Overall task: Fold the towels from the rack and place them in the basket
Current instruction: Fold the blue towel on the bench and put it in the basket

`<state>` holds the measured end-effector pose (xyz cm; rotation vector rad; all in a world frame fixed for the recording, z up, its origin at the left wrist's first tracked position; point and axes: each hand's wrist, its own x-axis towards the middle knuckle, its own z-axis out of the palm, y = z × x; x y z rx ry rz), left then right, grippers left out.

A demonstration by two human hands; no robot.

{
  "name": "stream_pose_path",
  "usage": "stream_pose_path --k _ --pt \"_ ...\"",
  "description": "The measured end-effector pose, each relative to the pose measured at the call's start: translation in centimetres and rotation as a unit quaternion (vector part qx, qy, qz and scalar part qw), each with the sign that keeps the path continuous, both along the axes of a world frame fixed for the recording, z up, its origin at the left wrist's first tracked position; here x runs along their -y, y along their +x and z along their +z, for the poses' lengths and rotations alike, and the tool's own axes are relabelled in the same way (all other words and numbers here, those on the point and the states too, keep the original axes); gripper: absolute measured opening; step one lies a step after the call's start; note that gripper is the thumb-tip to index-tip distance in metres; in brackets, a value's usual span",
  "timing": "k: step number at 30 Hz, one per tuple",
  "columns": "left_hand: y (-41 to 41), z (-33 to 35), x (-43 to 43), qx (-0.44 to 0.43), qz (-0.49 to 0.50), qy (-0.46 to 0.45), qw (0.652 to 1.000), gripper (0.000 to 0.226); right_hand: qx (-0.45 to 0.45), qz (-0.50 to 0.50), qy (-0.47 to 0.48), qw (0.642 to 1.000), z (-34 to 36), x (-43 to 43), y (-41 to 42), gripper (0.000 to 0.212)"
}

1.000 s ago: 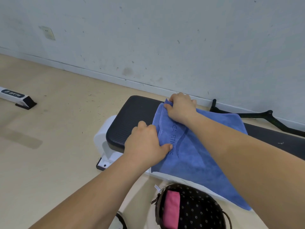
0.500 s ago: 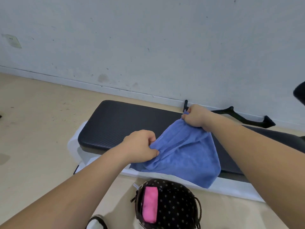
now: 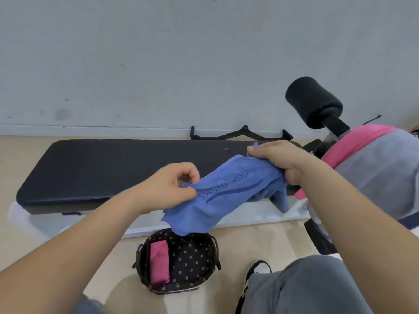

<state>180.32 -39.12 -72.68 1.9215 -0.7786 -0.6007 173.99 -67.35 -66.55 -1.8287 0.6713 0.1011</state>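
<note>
A blue towel (image 3: 226, 196) with dark lettering hangs bunched between my two hands, above the front edge of the black padded bench (image 3: 108, 168). My left hand (image 3: 172, 184) pinches its left end. My right hand (image 3: 278, 159) grips its right end, fingers curled round the cloth. The towel's lower edge dangles just over a dark dotted basket (image 3: 192, 261) on the floor. A folded pink towel (image 3: 158, 261) lies in the basket's left side. More towels, pink (image 3: 353, 141) and grey (image 3: 385, 173), hang at the right.
A black foam roller (image 3: 313, 100) sticks up at the bench's right end. A black handle bar (image 3: 238, 133) lies on the floor by the wall. My knee (image 3: 306, 286) and shoe (image 3: 256, 273) are beside the basket on the right.
The towel has been lifted off the bench and carried to the right, now bunched in the air between both hands. The view has shifted right, showing the roller and the hanging towels.
</note>
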Motion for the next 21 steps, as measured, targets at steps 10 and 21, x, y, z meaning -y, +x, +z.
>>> stream_pose_path --k 10,21 --pt "-1.1 0.8 -1.7 0.014 0.0 0.009 1.0 0.009 0.095 -0.011 0.188 0.977 -3.4 1.8 -4.3 0.022" --pt "2.2 -2.2 -4.6 0.164 0.061 0.171 0.97 0.046 0.103 -0.104 0.144 0.979 -7.5 0.7 1.2 0.024"
